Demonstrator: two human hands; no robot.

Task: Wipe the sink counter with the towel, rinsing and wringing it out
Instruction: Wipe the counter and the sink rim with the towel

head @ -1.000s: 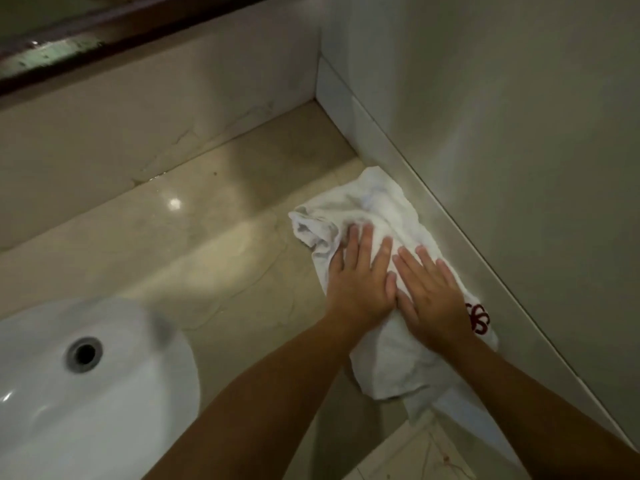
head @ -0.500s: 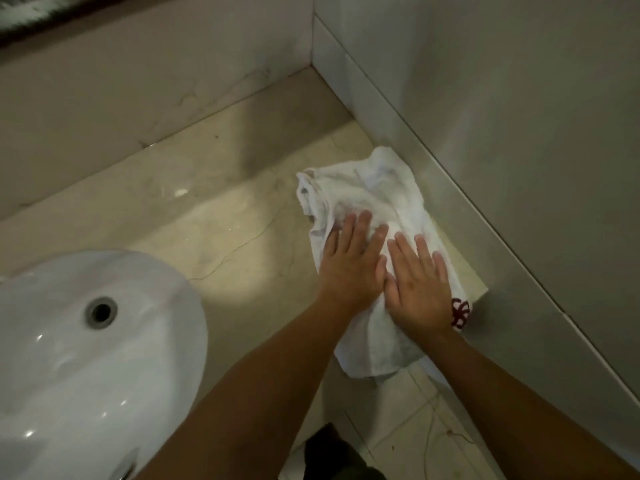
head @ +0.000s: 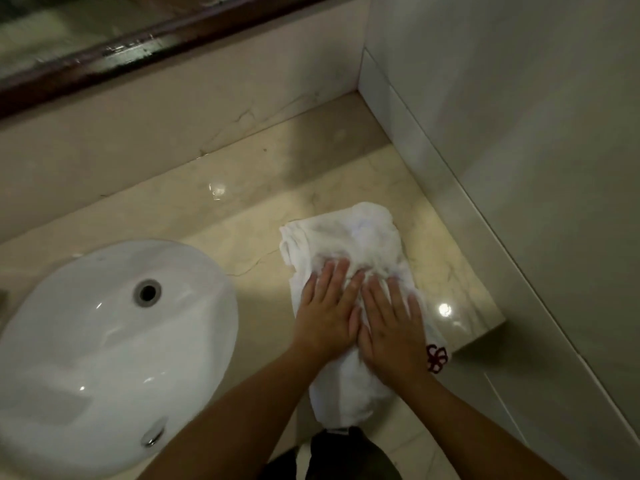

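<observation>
Both hands lie flat, fingers straight and spread a little, pressing down on the towel (head: pixel 349 237) — the left hand (head: pixel 327 311) and right hand (head: pixel 393 327) sit side by side, touching along their inner edges. The white towel is bunched and crumpled under them on the worktop (head: pixel 242 220), its far end rumpled ahead of the fingertips, its near end hanging over the front edge. A dark red emblem (head: pixel 437 358) shows on the towel just right of the right wrist. The towel lies between the basin (head: pixel 104 341) on the left and the side wall (head: pixel 519 168) on the right, apart from both. The white basin has a round overflow hole (head: pixel 148 292) — and a metal drain (head: pixel 152 436) near its front. A dark-framed mirror (head: pixel 104 39) runs above the backsplash (head: pixel 173 116)
</observation>
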